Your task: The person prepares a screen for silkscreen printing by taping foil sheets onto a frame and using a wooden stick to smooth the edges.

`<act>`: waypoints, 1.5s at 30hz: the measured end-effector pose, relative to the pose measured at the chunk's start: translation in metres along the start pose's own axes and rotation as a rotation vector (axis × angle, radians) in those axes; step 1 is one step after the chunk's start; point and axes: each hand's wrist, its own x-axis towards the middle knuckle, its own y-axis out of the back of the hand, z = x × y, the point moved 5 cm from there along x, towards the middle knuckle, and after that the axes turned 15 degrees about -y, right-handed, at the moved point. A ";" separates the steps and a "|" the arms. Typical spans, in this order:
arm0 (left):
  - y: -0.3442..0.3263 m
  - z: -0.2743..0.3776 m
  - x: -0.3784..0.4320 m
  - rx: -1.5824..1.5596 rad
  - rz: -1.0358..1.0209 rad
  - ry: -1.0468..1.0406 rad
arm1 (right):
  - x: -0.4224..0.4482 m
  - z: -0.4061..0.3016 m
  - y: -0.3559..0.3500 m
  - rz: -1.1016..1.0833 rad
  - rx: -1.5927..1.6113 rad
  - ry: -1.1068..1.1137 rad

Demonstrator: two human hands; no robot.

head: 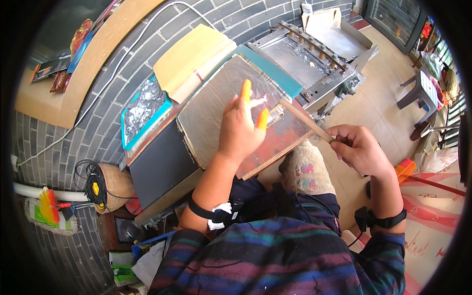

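Note:
My left hand (pixel 239 129) is raised over a board (pixel 210 107) covered with wrinkled clear film. Yellow finger cots (pixel 261 120) cover two of its fingertips, and the fingers are spread with no object seen in them. In my right hand (pixel 359 149), between thumb and fingers, is a thin flat wooden strip (pixel 308 121). Its far end reaches over the worn reddish wooden board (pixel 273 147), near the film's edge. A small pale looped item (pixel 276 117) lies there, partly behind my left hand; its kind is unclear.
A stack of yellowish paper (pixel 195 61) stands behind the film-covered board. Left of it, a blue-rimmed tray (pixel 143 110) holds crumpled silvery foil. A metal machine with a bolted bar (pixel 306 55) stands at back right. A grey plastic stool (pixel 422 94) and an orange broom (pixel 405 169) are farther right.

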 end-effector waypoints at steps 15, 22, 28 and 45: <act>0.012 0.010 -0.031 0.175 -0.008 0.002 | 0.065 -0.013 -0.030 0.034 -0.024 0.110; 0.010 0.006 -0.030 0.222 0.014 0.020 | 0.086 -0.017 -0.040 0.062 -0.066 0.185; 0.011 0.006 -0.026 0.212 0.013 0.035 | 0.089 -0.018 -0.041 0.096 -0.085 0.205; 0.019 -0.011 0.011 0.071 -0.010 0.062 | -0.036 0.041 0.041 0.061 -0.081 0.084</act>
